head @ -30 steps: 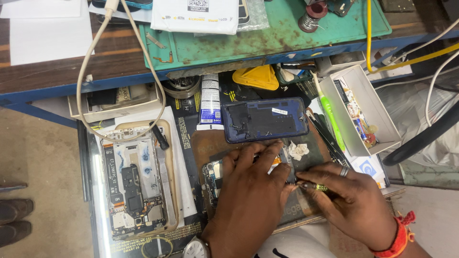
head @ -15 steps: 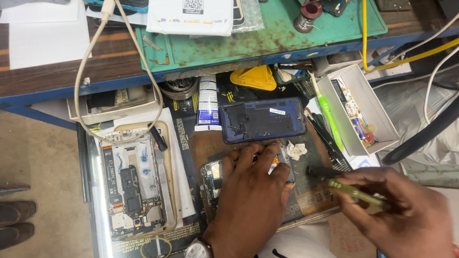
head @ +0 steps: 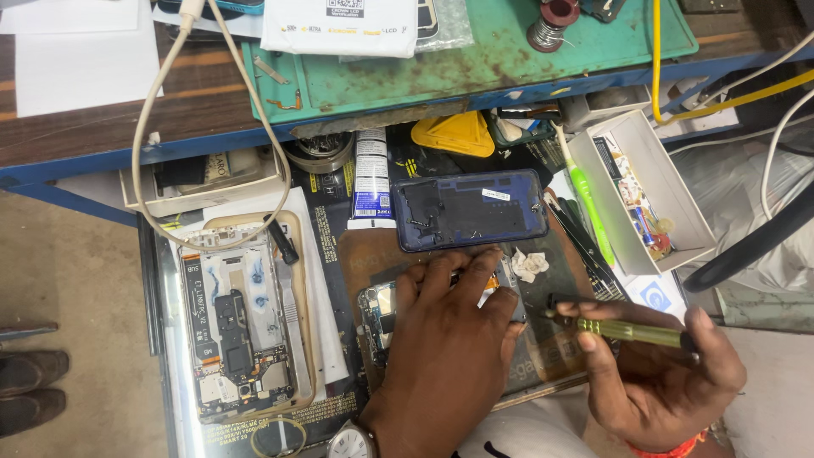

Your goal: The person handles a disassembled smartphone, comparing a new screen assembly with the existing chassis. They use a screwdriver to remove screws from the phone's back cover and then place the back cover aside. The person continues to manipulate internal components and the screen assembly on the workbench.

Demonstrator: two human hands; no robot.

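Observation:
My left hand (head: pixel 445 348) lies flat over an opened phone body (head: pixel 380 309) on a brown work mat, fingers spread and pressing it down. Only the phone's left part with its circuit board shows beside the hand. My right hand (head: pixel 657 377) grips a yellow-green screwdriver (head: pixel 623 331) held nearly level, its dark tip pointing left toward the phone's right edge. A dark blue phone back cover (head: pixel 471 209) lies just beyond the fingers, inner side up.
A second opened phone (head: pixel 233 326) with bare boards lies at the left. A glue tube (head: pixel 370 178), yellow pick (head: pixel 455 134), white parts box (head: pixel 644 191), crumpled paper bits (head: pixel 530 265) and a green mat (head: pixel 509 59) with a solder spool lie beyond. Cables cross both sides.
My right hand drew the screwdriver away to the right, then brought its tip back toward the phone. The left hand stayed pressed on the phone.

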